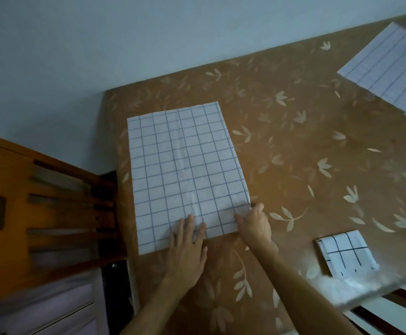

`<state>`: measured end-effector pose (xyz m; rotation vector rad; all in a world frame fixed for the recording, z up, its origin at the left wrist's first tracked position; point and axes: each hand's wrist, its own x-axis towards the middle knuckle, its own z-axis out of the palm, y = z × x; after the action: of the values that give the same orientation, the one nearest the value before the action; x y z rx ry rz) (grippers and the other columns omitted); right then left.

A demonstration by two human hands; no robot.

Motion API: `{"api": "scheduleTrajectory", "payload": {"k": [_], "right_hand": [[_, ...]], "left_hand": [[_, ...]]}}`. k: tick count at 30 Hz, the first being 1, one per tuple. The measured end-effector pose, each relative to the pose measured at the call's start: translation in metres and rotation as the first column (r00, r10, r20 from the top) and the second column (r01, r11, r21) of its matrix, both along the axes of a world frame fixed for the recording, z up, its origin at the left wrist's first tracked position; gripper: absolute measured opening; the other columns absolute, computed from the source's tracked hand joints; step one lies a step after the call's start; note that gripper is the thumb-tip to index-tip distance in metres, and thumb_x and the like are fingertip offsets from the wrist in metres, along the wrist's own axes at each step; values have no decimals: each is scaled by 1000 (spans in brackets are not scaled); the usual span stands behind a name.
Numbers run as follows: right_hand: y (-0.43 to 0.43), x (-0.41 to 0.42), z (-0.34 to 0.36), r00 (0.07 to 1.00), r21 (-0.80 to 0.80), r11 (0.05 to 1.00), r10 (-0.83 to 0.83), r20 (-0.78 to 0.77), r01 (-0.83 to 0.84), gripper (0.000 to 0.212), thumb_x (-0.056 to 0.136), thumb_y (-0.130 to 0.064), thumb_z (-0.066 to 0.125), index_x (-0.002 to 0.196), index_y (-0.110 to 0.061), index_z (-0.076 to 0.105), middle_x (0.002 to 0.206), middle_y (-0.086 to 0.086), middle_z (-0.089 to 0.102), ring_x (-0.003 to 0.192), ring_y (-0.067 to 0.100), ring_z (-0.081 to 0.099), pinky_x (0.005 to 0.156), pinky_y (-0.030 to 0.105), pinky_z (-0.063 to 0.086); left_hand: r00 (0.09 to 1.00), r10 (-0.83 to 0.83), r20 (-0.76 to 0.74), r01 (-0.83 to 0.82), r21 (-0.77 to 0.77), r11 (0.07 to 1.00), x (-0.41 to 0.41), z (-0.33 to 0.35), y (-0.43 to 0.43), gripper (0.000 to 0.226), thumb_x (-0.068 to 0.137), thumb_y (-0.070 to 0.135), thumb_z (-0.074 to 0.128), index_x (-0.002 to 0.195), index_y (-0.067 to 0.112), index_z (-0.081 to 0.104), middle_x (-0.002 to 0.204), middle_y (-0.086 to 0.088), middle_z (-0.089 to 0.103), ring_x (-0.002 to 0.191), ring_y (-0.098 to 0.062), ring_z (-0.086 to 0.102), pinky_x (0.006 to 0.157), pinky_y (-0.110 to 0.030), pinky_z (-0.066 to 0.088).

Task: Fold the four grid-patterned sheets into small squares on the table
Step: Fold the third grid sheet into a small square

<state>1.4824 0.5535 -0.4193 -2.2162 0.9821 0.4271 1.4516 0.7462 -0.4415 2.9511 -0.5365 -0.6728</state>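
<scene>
A white sheet with a blue grid (185,170) lies flat on the brown leaf-patterned table (293,141), near its left edge. My left hand (188,247) rests palm down on the sheet's near edge, fingers spread. At the sheet's near right corner, my right hand (255,226) pinches the cloth. A small folded square with a black grid (346,253) sits near the table's front right edge. Another grid sheet (390,68) lies spread at the far right, partly cut off by the frame.
A wooden chair (47,213) stands against the table's left side. A pale wall (100,56) runs behind the table. Part of another chair (390,313) shows below the table's front right edge.
</scene>
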Motion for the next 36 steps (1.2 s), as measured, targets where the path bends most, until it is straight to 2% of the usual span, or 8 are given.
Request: {"api": "scheduleTrajectory", "payload": {"k": [3, 6, 13, 18, 24, 29, 33, 36], "right_hand": [[1, -2, -3, 1000, 8, 1000, 29, 4, -29, 23, 85, -30, 62, 96, -9, 64, 98, 12, 68, 97, 34, 63, 82, 42, 54], [7, -11, -1, 998, -35, 998, 57, -7, -58, 19, 81, -28, 57, 86, -13, 67, 102, 13, 62, 101, 31, 54, 87, 42, 51], [12, -12, 9, 991, 104, 989, -116, 67, 108, 48, 86, -23, 66, 122, -5, 41, 116, 16, 60, 104, 35, 59, 75, 36, 44], [30, -19, 25, 963, 122, 990, 29, 268, -64, 33, 87, -11, 61, 120, -11, 58, 98, 0, 67, 79, 12, 63, 59, 18, 46], [83, -44, 40, 633, -151, 787, 580, 513, -599, 35, 88, -12, 62, 122, -17, 62, 102, -4, 63, 80, 5, 57, 67, 10, 45], [119, -49, 31, 417, -268, 569, 785, 458, -777, 42, 83, -20, 66, 125, -20, 58, 97, 0, 61, 78, 16, 61, 60, 25, 48], [131, -50, 40, 510, -14, 580, 728, 458, -814, 47, 97, -57, 44, 133, -29, 53, 108, -10, 57, 85, 4, 57, 71, 22, 51], [127, -43, 38, 680, 64, 762, 533, 503, -645, 43, 101, -56, 36, 115, -26, 63, 98, -12, 58, 80, 4, 57, 70, 23, 51]], "left_hand": [[999, -7, -34, 6, -31, 1000, -2, 8, 1, 59, 104, 43, 36, 158, 28, 16, 168, -9, -2, 154, -32, -1, 123, -50, 19], [1000, 10, 3, -9, -105, 994, -6, 14, 5, 54, 101, 41, 47, 151, 27, 31, 164, -7, 17, 150, -29, 18, 117, -42, 31], [997, -63, 45, 74, -314, 946, -10, 8, 28, 38, 101, 37, 40, 137, 27, 46, 138, 6, 44, 124, -12, 45, 101, -25, 44], [936, 204, -287, -336, -549, 765, 11, 18, 28, 38, 101, 52, 41, 133, 34, 50, 127, 14, 57, 118, -4, 54, 93, -24, 50], [665, 331, -669, -747, -601, 284, 48, 56, 26, 57, 86, 71, 44, 128, 34, 56, 118, 5, 68, 104, -13, 68, 91, -38, 58], [588, 597, -546, -786, -561, 261, 50, 60, 48, 50, 95, 35, 65, 138, 13, 52, 133, -4, 59, 124, -21, 55, 103, -37, 49], [496, 658, -566, -840, -504, 199, 47, 52, 84, 43, 95, 26, 65, 133, 7, 56, 122, -8, 63, 118, -25, 58, 93, -34, 49], [416, 694, -588, -872, -474, 122, 41, 46, 109, 32, 96, 23, 65, 125, 12, 60, 116, -4, 63, 116, -28, 60, 92, -38, 50]]}}
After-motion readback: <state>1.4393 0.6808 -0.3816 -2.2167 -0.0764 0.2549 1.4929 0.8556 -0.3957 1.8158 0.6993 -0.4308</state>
